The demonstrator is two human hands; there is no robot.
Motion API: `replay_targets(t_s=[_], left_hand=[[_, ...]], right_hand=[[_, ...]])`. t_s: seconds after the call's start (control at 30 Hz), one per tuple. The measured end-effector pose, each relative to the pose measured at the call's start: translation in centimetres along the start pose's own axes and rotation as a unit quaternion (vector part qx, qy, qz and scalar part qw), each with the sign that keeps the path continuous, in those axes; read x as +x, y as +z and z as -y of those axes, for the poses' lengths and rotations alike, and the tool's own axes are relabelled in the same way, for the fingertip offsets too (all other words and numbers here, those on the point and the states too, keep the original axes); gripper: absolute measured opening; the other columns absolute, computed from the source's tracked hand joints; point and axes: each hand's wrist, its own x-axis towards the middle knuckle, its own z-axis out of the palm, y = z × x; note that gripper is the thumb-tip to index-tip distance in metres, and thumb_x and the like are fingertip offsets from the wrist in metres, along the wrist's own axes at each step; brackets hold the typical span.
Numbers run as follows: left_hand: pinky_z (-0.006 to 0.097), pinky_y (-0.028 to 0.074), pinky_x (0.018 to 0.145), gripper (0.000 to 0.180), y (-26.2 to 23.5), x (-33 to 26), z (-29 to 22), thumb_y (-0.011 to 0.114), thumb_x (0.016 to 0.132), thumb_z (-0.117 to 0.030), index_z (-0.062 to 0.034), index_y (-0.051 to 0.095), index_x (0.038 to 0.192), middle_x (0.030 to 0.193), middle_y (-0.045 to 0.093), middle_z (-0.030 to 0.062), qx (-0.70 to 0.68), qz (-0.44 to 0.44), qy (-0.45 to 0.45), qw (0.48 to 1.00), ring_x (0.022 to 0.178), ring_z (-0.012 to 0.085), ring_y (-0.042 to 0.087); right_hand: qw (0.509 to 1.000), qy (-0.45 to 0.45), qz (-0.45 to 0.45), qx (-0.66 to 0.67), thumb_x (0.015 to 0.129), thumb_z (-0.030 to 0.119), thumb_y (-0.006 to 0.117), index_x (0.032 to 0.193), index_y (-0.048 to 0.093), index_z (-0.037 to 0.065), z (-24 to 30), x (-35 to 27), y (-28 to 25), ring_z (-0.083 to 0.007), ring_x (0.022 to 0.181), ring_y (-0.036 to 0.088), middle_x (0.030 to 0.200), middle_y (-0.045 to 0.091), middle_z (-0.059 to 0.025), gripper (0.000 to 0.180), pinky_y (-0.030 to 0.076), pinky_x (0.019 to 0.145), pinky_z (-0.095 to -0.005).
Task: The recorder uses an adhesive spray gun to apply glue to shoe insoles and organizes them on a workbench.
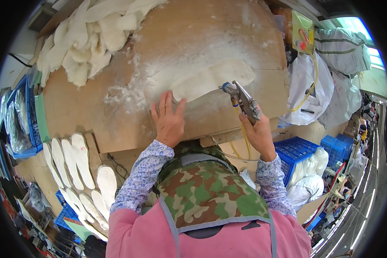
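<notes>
A white, fuzzy insole (210,81) lies flat on the cardboard-covered table (86,114), with whitish residue around it. My left hand (169,121) rests palm down by its left end, fingers spread, the fingertips at its near edge. In my right hand (259,134) is a metal spray gun (247,102), its blue-ringed nozzle pointing left above the insole's near edge. A yellow hose (246,139) runs down from the gun's body. Whether the gun is spraying, I cannot tell.
A heap of white fuzzy pieces (88,38) covers the far left. Several insoles (81,159) lie in rows at the near left. Blue crates (294,152) and white bags (307,86) stand to the right, near a yellowish container (302,32) with another hose.
</notes>
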Motion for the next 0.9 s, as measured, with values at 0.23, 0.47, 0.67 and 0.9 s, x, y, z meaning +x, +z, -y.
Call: replay_targets(t_s=[0.23,0.47,0.67,0.9], left_hand=[[0.055,0.021,0.106,0.032,0.0,1.9,-0.6,0.058,0.078,-0.008,-0.0121,0.059,0.110,0.142,0.036,0.0156,-0.013,-0.056,-0.016,0.998,0.134,0.0333,0.030],[0.048,0.030,0.094,0.021,-0.3,4.2,-1.5,0.061,0.078,-0.012,-0.0073,0.056,0.098,0.124,0.050,0.0135,-0.009,-0.111,-0.040,0.993,0.117,0.0319,0.044],[0.045,0.032,0.089,0.043,0.9,4.7,-1.2,0.060,0.076,-0.009,-0.0066,0.048,0.117,0.112,0.053,0.0102,-0.046,-0.148,-0.108,0.982,0.107,0.0302,0.047],[0.047,0.034,0.087,0.041,1.8,6.0,-1.0,0.057,0.075,-0.008,-0.0087,0.052,0.115,0.106,0.055,0.0097,-0.048,-0.110,-0.181,0.976,0.104,0.0295,0.050]], right_hand=[[0.998,0.013,-0.051,0.038,0.087,0.004,0.059,0.101,0.053,0.001,-3.6,0.1,-1.8,-0.0169,0.062,0.044,0.071,0.050,-0.0084,0.016,0.042,0.061,-0.0290],[0.994,0.031,-0.091,0.045,0.087,0.004,0.060,0.105,0.055,0.000,-6.1,0.1,-4.1,-0.0121,0.067,0.047,0.075,0.055,-0.0074,0.019,0.043,0.063,-0.0271],[0.994,0.047,-0.100,0.018,0.086,0.004,0.061,0.105,0.056,0.000,-5.9,1.1,-6.3,-0.0120,0.065,0.049,0.072,0.056,-0.0065,0.020,0.044,0.062,-0.0272],[0.998,0.017,-0.020,0.050,0.086,0.005,0.061,0.107,0.056,0.000,-5.6,2.4,-6.3,-0.0144,0.063,0.050,0.071,0.057,-0.0084,0.022,0.044,0.060,-0.0289]])
